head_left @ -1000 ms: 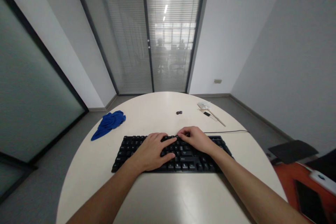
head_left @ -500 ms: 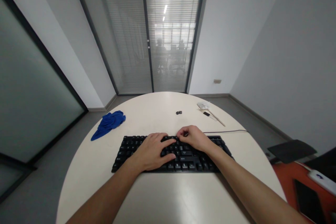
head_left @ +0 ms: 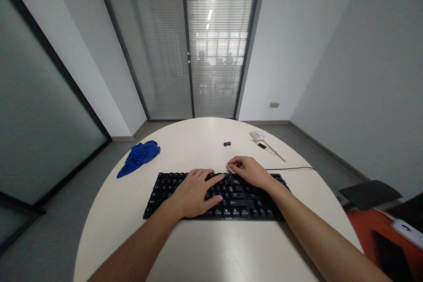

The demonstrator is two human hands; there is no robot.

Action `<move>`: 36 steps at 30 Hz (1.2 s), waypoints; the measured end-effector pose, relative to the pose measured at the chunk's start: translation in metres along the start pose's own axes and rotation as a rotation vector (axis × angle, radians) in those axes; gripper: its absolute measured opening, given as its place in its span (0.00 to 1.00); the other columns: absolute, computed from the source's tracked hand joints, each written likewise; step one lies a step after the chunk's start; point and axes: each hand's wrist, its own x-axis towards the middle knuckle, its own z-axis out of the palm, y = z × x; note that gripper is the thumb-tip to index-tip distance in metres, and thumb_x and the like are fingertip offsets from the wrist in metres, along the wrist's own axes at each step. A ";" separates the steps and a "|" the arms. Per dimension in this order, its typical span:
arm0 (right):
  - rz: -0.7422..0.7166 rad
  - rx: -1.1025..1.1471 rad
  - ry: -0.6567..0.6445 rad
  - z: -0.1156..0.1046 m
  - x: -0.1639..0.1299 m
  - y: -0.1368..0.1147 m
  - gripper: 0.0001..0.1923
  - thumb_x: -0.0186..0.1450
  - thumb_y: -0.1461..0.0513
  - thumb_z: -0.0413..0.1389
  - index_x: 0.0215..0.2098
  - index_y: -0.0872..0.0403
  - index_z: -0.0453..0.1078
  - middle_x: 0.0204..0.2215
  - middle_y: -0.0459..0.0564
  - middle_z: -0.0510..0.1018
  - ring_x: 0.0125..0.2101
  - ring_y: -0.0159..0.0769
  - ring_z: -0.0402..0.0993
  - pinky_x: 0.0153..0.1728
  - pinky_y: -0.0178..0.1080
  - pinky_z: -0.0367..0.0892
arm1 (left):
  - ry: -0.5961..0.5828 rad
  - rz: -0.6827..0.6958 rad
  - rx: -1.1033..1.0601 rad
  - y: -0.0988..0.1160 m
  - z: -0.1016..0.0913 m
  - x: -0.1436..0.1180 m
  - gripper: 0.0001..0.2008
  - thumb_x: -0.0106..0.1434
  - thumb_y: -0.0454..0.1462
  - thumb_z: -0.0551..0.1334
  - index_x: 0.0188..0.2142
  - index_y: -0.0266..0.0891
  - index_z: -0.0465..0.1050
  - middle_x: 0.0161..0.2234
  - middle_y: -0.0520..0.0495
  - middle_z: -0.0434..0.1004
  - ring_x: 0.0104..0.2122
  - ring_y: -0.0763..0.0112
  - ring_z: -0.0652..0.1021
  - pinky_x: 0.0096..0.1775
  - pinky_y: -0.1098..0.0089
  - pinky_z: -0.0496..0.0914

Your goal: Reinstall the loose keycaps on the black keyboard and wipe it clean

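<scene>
Black keyboard (head_left: pixel 214 196) lies near the desk's (head_left: pixel 198 246) front edge. Left hand (head_left: pixel 194 191) rests flat on it, grip empty. Right hand (head_left: pixel 249 171) pinches something small at its far edge.

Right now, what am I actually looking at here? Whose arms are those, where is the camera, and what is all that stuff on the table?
No machine here: these are a person's two bare arms, seen from a camera worn on their head, looking forward and down. The left hand lies flat on a black keyboard. The right hand is at the keyboard's far edge, fingertips pinched on something small and pale; what it is cannot be told. Everything sits on a round white table. Further back lie a crumpled blue cloth, two small dark pieces, and a thin stick with white wrapping. A cable runs off to the right.
</scene>
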 end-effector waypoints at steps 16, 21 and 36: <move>-0.081 -0.851 0.139 0.000 0.081 0.008 0.16 0.70 0.65 0.48 0.53 0.56 0.72 0.54 0.61 0.73 0.54 0.50 0.63 0.48 0.44 0.61 | -0.007 0.000 -0.019 -0.002 0.000 0.000 0.28 0.68 0.49 0.58 0.66 0.52 0.59 0.61 0.44 0.65 0.59 0.54 0.67 0.61 0.50 0.60; -0.157 -0.895 0.117 0.001 0.088 0.009 0.16 0.71 0.65 0.47 0.50 0.58 0.74 0.53 0.62 0.75 0.54 0.50 0.63 0.48 0.44 0.60 | 0.002 0.001 -0.023 0.000 -0.002 0.000 0.28 0.68 0.49 0.58 0.66 0.52 0.59 0.61 0.44 0.66 0.58 0.53 0.68 0.60 0.50 0.61; -0.393 -0.924 0.020 0.004 0.079 -0.004 0.13 0.69 0.66 0.51 0.40 0.59 0.78 0.43 0.61 0.81 0.52 0.48 0.66 0.47 0.44 0.57 | 0.005 0.010 -0.022 -0.003 0.003 0.000 0.28 0.68 0.50 0.57 0.66 0.52 0.59 0.61 0.45 0.65 0.59 0.54 0.67 0.60 0.50 0.61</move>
